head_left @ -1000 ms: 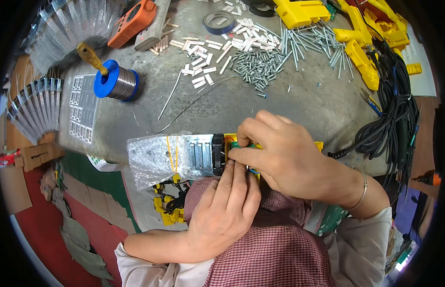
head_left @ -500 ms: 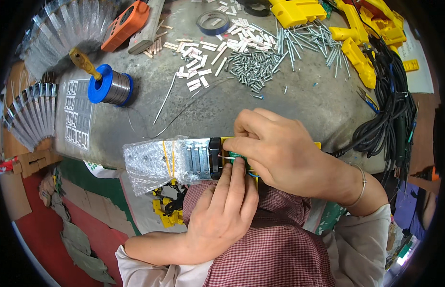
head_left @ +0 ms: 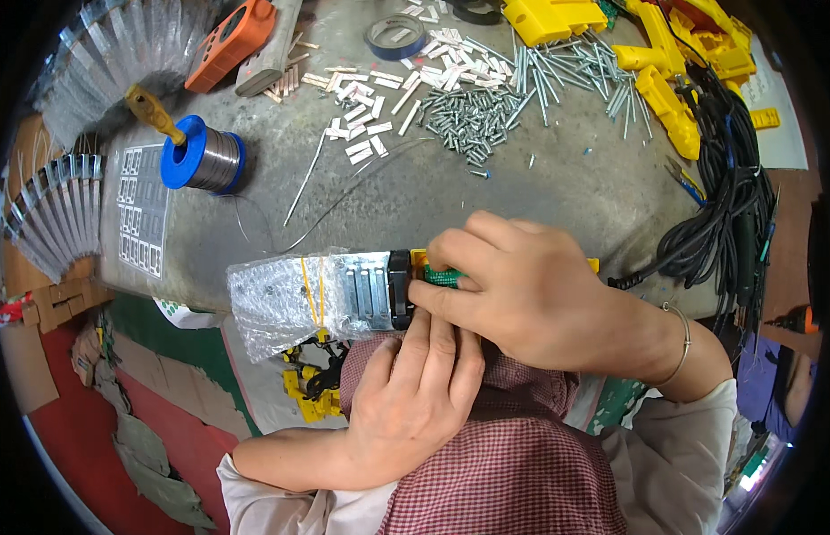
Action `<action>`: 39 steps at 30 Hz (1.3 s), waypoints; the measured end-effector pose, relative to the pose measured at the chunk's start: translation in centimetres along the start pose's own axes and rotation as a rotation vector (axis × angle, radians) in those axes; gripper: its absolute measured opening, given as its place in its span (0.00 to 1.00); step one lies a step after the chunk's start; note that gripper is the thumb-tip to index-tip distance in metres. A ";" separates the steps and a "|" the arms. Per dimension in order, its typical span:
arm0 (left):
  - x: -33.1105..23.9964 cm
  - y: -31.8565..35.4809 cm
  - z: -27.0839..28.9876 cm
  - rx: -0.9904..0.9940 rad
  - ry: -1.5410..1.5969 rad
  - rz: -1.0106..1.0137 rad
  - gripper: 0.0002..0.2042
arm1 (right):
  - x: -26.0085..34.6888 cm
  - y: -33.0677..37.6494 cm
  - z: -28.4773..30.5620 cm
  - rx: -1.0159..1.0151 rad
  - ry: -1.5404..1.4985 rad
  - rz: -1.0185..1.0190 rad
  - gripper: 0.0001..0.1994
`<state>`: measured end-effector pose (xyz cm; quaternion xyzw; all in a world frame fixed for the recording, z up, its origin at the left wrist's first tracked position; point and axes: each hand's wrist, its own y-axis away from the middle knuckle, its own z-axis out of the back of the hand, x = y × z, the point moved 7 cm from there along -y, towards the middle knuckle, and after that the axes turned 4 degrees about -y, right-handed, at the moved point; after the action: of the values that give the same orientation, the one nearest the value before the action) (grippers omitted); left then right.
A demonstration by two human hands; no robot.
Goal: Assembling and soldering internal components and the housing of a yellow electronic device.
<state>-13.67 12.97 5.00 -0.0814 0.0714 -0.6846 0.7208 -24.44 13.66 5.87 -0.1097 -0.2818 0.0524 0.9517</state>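
At the table's near edge lies a tool body with a slotted metal sleeve [head_left: 369, 292], its left end in bubble wrap [head_left: 271, 301] held by yellow rubber bands. A black ring [head_left: 400, 289] joins the sleeve to a yellow housing [head_left: 594, 265], mostly hidden under my hands. My right hand [head_left: 531, 290] is closed over the housing, thumb and bent fingers around a green circuit board [head_left: 443, 277]. Beside the black ring, my left hand [head_left: 415, 379] rests its outstretched fingers against the near side of the housing. Their tips are partly hidden by the right thumb.
Small screws [head_left: 464, 125], long screws [head_left: 567, 76] and white pieces [head_left: 370, 116] lie at the back. A blue solder spool [head_left: 201, 156] stands left. Black cables [head_left: 714, 232] and yellow casings [head_left: 669, 111] crowd the right. Bubble-wrapped parts [head_left: 121, 67] sit far left.
My right thumb and fingers have shifted left toward the black ring, exposing more of the green board. My left fingertips have drawn back slightly toward me. The tool body stays nearly in place.
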 end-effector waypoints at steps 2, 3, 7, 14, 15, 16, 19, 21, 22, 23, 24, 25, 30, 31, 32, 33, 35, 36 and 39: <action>-0.1 0.0 0.0 0.003 0.006 -0.010 0.15 | 0.0 0.1 -0.7 0.027 0.081 0.014 0.12; 0.0 0.1 0.0 0.011 0.016 -0.007 0.15 | 0.1 0.1 -0.7 0.024 0.082 0.003 0.12; -0.1 -0.1 0.0 0.035 0.031 0.003 0.15 | 0.8 0.0 -1.0 0.047 0.154 -0.004 0.13; 0.3 -0.7 -0.4 0.028 -0.005 0.010 0.12 | -3.4 7.1 8.5 -0.244 -0.093 -0.416 0.22; 0.2 -0.8 -0.1 0.035 -0.005 -0.002 0.12 | -3.3 9.3 9.0 -0.249 -0.083 -0.422 0.22; 0.0 -1.0 0.1 0.025 0.006 -0.017 0.12 | -3.3 11.3 8.5 -0.156 0.046 -0.439 0.22; 0.0 -1.3 0.3 0.029 0.002 -0.009 0.12 | -3.0 12.8 7.6 -0.020 0.249 -0.444 0.19; 0.1 -1.2 0.4 0.028 -0.013 -0.019 0.13 | -3.1 13.4 7.6 0.017 0.330 -0.432 0.18; 0.0 -1.3 0.7 0.013 -0.011 -0.031 0.13 | -3.3 13.7 8.1 -0.046 0.216 -0.408 0.17; 0.2 -1.3 0.9 0.039 0.064 -0.002 0.17 | -3.4 14.1 8.5 -0.110 0.103 -0.381 0.17; 0.4 -1.6 0.8 0.060 0.137 0.023 0.21 | -3.4 14.0 9.0 -0.229 0.080 -0.371 0.13; 0.5 -1.9 0.8 0.041 0.134 0.011 0.21 | -3.7 13.7 8.8 -0.240 0.101 -0.371 0.13; 0.3 -2.2 1.6 -0.005 0.178 0.035 0.29 | -5.0 12.3 6.0 -0.024 -0.130 -0.436 0.09; -0.2 -2.6 1.7 -0.022 0.181 0.001 0.31 | -5.4 12.4 5.5 0.035 -0.152 -0.484 0.09; -0.7 -3.1 1.4 0.021 0.167 -0.034 0.29 | -5.1 12.3 5.7 0.003 -0.153 -0.453 0.09; -0.6 -3.4 0.9 0.031 0.177 -0.032 0.29 | -5.2 12.2 5.8 0.011 -0.161 -0.462 0.09; -1.0 -3.2 -0.7 0.135 0.227 -0.089 0.29 | -5.1 12.2 5.8 0.031 -0.145 -0.445 0.09; -1.0 -3.3 -0.7 0.101 0.232 -0.095 0.29 | -5.3 12.2 5.6 0.045 -0.152 -0.438 0.09; -1.2 -3.2 -1.1 0.082 0.223 -0.135 0.33 | -5.7 12.0 5.5 0.082 -0.177 -0.471 0.10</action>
<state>-17.07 14.04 4.62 0.0200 0.1173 -0.7386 0.6636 -32.71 25.38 4.51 0.0027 -0.3794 -0.1501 0.9130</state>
